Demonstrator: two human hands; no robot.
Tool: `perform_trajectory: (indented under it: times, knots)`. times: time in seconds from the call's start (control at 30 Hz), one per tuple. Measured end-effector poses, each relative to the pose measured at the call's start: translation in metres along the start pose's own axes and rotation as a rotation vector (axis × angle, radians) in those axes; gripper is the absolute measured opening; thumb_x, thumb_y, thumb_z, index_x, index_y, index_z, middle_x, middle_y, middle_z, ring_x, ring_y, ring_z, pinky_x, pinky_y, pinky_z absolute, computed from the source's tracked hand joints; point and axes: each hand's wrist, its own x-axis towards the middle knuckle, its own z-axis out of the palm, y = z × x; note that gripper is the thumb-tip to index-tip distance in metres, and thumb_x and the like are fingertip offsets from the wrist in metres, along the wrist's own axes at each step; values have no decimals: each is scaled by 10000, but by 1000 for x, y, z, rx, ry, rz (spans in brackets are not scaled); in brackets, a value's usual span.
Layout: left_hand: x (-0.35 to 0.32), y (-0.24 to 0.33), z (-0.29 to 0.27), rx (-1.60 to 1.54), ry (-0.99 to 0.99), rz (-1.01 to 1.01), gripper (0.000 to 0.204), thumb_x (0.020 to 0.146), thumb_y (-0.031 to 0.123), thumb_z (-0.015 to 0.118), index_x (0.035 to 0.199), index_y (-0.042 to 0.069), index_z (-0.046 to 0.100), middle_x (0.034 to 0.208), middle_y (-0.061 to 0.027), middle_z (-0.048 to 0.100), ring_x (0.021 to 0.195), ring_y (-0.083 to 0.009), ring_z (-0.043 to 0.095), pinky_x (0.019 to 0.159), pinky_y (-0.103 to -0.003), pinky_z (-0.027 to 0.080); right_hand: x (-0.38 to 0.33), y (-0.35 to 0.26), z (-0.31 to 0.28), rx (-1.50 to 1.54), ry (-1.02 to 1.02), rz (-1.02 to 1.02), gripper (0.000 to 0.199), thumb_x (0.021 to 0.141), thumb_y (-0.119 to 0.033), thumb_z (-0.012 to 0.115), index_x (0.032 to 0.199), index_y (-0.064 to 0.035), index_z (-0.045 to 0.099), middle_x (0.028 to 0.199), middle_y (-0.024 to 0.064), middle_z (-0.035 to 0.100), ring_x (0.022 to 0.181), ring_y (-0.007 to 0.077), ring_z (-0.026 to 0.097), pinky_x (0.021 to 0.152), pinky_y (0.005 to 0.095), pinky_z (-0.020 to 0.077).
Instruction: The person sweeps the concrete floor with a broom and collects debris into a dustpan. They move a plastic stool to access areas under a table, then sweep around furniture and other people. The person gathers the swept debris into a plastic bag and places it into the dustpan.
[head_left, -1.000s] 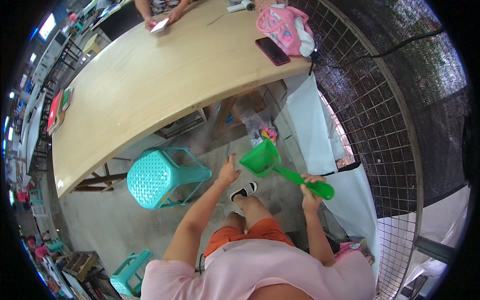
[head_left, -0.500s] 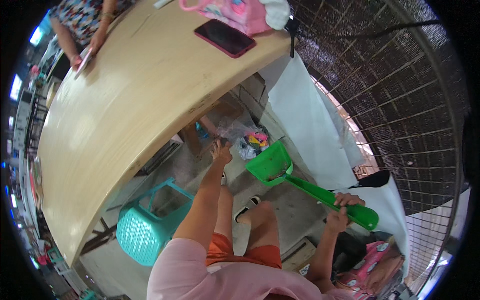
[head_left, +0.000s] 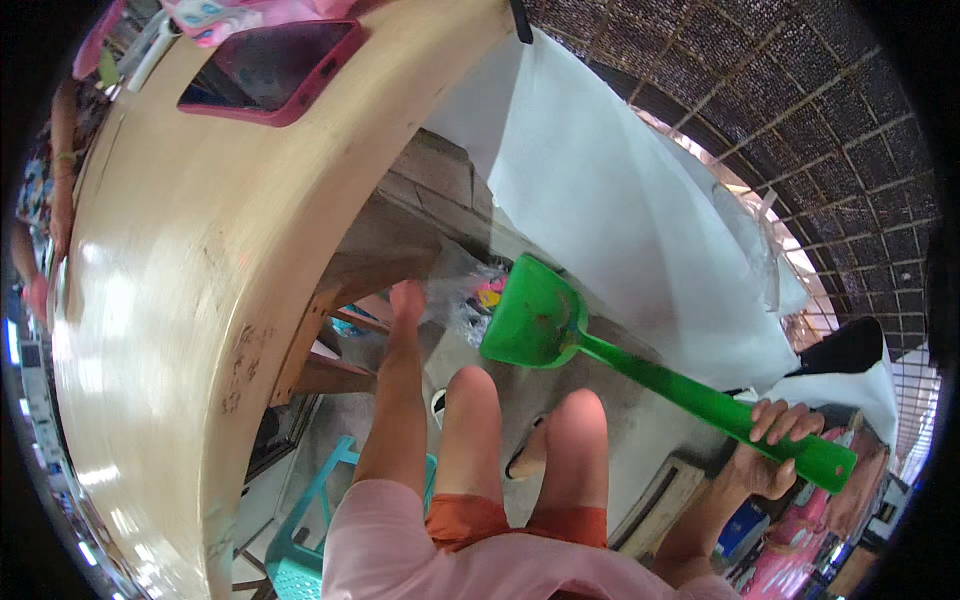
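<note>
Under table, right hand [head_left: 770, 450] on green dustpan [head_left: 535, 320]

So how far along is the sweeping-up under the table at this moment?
Done: the green dustpan is set down by the litter, gripped at its handle by the right hand. In hand: the left hand reaches to the clear wrapper. Left: the pan looks empty, nothing gathered yet.

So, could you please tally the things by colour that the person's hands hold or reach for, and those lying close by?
Green: 1, the dustpan, its handle held by the right hand.
Clear: 1, the plastic bag that the left hand reaches.
Red: 1, the phone on the wooden table.
Teal: 1, the stool.
Total: 4.
</note>
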Motion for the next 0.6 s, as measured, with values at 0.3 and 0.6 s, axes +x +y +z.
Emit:
perform_trajectory:
  times: [0.3,0.6]
  knots:
    - [-61,40,-46,-383,30,-82,208,813,167,473,994,67,489,909,-182,576,872,-359,553,717,-446,426,76,-78,28,44,-179,58,369,668,-266,703,833,-88,425,644,39,467,533,174,489,599,325,390]
    - [-121,30,-67,39,-241,-87,316,780,131,535,1072,55,443,878,-121,567,790,-318,602,703,-427,484,111,-110,35,51,-322,73,407,617,-295,758,785,-122,430,534,-11,499,414,130,516,512,270,425]
